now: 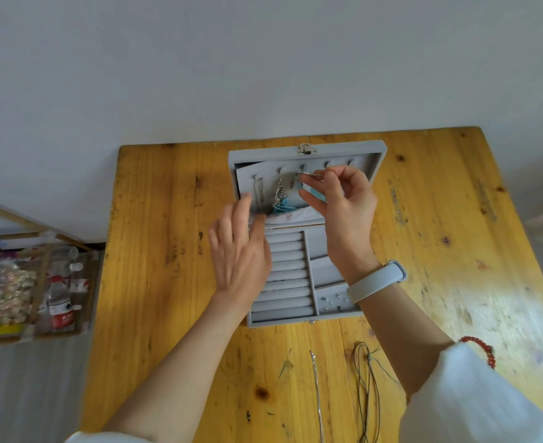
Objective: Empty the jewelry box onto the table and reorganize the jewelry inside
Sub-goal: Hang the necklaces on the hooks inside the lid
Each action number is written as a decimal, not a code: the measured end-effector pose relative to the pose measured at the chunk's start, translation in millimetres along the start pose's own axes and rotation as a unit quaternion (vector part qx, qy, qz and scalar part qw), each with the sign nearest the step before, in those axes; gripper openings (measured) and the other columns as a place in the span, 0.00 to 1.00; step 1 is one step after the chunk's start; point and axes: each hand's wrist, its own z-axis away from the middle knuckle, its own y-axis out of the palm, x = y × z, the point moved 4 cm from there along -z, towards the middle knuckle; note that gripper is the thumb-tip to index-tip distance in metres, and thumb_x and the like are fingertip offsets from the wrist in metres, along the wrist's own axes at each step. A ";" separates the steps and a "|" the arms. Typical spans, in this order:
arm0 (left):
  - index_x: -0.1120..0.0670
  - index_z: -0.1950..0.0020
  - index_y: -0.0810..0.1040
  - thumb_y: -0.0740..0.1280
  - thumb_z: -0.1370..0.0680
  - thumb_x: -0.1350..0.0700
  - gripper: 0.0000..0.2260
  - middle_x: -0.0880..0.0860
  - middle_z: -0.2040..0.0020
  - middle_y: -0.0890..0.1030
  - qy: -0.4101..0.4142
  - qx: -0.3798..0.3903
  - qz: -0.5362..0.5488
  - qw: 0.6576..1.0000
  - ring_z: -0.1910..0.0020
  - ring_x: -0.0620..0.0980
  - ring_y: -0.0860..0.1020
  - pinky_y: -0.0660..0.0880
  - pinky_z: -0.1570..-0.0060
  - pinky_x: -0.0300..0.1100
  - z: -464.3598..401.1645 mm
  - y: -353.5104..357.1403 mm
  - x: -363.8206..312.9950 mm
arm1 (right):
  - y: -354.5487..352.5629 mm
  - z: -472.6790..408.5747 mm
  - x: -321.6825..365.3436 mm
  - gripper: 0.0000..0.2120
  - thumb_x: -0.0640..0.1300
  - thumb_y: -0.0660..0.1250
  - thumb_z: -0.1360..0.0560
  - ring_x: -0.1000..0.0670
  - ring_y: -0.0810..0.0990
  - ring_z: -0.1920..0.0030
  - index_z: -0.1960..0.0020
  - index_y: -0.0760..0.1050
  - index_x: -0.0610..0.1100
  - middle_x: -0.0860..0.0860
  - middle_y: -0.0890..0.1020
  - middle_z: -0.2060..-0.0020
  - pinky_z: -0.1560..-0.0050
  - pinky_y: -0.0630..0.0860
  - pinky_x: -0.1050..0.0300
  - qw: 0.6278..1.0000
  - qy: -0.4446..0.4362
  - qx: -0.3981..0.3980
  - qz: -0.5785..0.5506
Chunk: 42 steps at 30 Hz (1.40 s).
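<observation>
We see right hand [340,199] pinching thin silver chain [310,174] at lid hooks. Left hand [240,251] spread open, fingertips touching lid panel. Grey jewelry box [305,155] open beneath both; cords [364,378] lie on table [168,219] nearer us.

Soft, even daylight is filling the scene, bright without harsh contrast. A pale sheen is glaring off the varnished yellow pine table [455,251] toward its right edge, washing out the grain there. The hands are casting only faint, diffuse shadows. The left hand [240,251] is smearing with motion blur at the fingertips. The wide-angle lens is bowing the table's edges, and the cluttered wooden shelf [30,282] beyond the left edge is looking soft and smeared.
</observation>
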 end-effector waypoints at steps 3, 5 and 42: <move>0.60 0.49 0.79 0.67 0.31 0.62 0.11 0.58 0.29 0.64 0.027 0.020 -0.004 0.999 0.31 0.57 0.59 0.61 0.41 0.52 -5.4 -3.1 -0.7 | -2.4 -1.1 -2.6 0.08 0.34 0.58 0.22 0.47 0.83 0.53 0.57 0.70 0.43 0.48 0.77 0.59 0.56 0.81 0.56 0.998 -0.008 -0.010 0.064; 0.61 0.48 0.78 0.67 0.31 0.62 0.12 0.59 0.28 0.64 0.026 0.037 -0.001 0.999 0.28 0.57 0.57 0.62 0.38 0.54 -8.0 -4.0 -1.1 | -3.3 -2.4 -3.3 0.06 0.35 0.58 0.22 0.47 0.82 0.53 0.56 0.70 0.42 0.50 0.77 0.60 0.56 0.81 0.57 0.994 -0.023 0.000 0.103; 0.57 0.48 0.79 0.69 0.29 0.62 0.11 0.55 0.24 0.56 0.014 0.115 0.080 0.990 0.26 0.64 0.51 0.69 0.40 0.59 -5.6 -6.8 6.1 | 26.9 -22.2 -14.0 0.06 0.33 0.63 0.27 0.53 0.75 0.60 0.54 0.79 0.36 0.43 0.81 0.60 0.57 0.73 0.61 0.914 -0.237 -0.029 0.329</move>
